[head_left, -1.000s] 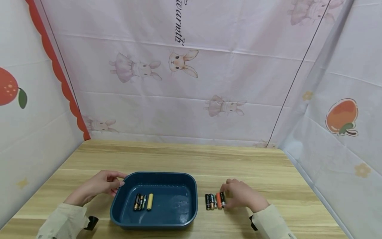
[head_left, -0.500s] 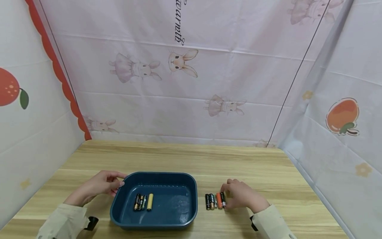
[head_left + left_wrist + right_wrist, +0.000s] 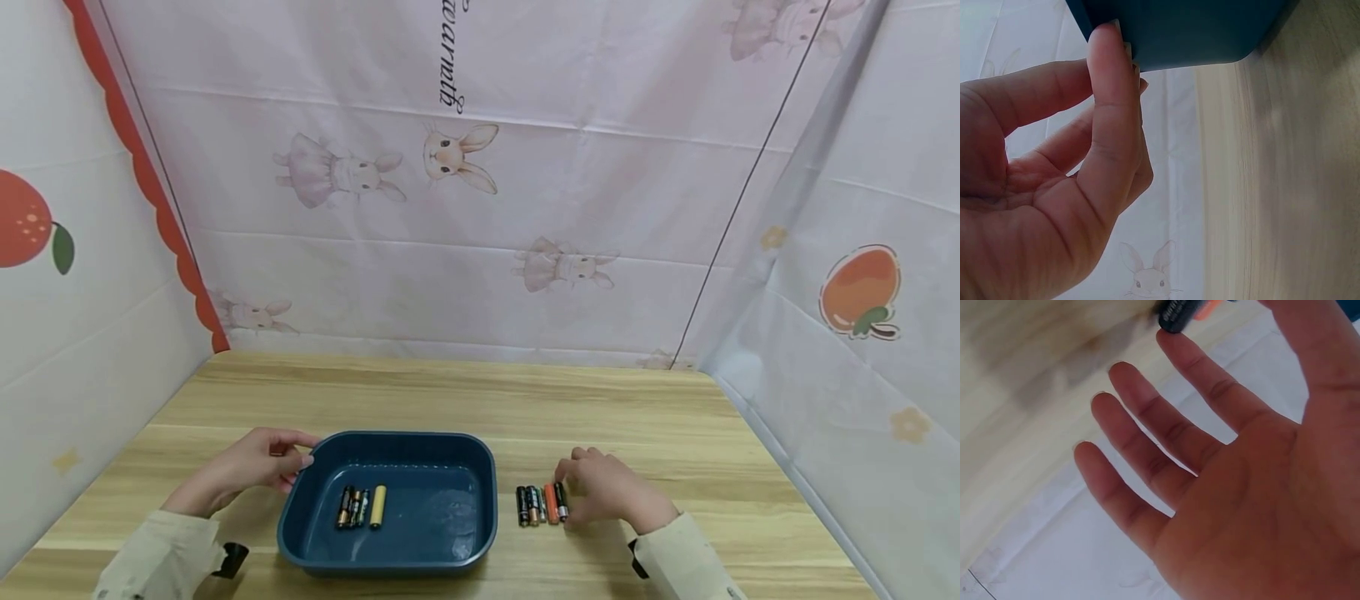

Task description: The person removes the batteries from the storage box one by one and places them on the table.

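A dark blue rectangular tray (image 3: pixel 420 569) stands on the table in the head view. Inside it lie several batteries, a yellow battery (image 3: pixel 378 507) apart from a black-and-copper battery (image 3: pixel 344 507) and its neighbours. My left hand (image 3: pixel 258 462) holds the tray's far left corner from outside, thumb and fingertips against the wall. Right of the tray is a row of several batteries, among them an orange battery (image 3: pixel 551 503). At the row's right end, my right hand (image 3: pixel 609 487) touches a black battery (image 3: pixel 1177 314) with the index fingertip; its fingers are spread, fairly straight.
Light wood table (image 3: pixel 450 392) surrounds the tray and the battery row. Behind it hangs a pale cloth with printed rabbits (image 3: pixel 450 158). White cloths with fruit prints close off the left and right sides.
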Available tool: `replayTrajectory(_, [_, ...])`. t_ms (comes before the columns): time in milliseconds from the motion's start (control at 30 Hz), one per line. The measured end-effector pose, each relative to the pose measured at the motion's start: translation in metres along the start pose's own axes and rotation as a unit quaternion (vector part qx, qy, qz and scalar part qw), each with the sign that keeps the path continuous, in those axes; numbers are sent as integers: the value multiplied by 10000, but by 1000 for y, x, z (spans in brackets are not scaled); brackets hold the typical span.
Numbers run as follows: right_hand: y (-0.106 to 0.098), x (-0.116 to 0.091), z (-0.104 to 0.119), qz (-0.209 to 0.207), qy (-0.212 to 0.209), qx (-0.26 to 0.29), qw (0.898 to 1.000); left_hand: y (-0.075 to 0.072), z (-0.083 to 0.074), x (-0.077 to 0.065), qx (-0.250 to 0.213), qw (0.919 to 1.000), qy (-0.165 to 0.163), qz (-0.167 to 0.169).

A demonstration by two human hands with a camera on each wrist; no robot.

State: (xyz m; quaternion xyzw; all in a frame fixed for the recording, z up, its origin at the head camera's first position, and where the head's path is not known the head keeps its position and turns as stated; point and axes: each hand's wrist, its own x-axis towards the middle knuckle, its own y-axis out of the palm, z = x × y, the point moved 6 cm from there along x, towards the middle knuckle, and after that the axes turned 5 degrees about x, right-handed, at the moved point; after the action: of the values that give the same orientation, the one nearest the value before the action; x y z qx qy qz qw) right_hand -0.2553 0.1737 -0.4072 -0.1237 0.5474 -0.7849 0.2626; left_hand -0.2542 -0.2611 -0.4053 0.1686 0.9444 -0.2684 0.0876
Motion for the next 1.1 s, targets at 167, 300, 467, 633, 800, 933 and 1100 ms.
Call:
replayTrajectory(167, [-11,1,5,-113,37,-219,9997,0,0,1,19,10000,4,-20])
replayTrajectory(300, [-26,2,16,-284,-90,-371,9989,0,0,2,47,10000,7,-35])
replayTrajectory(467, [-45,7,41,-628,-518,-627,9947,0,2,2,35,10000,-16,-52])
replayTrajectory(633, [-56,15,65,-854,-885,-688,9900,1,3,2,-21,10000,-32,-43])
replayTrajectory(800, [-62,27,88,-1062,-1251,-679,9841,1,3,2,29,10000,-39,-79])
replayTrajectory(933, [-65,37,105,-1114,-1431,-648,9813,2,3,2,29,9999,-64,-79])
replayTrajectory(1100, [-67,49,125,-1048,-1523,-635,9807,1,3,1,58,9999,-49,-82])
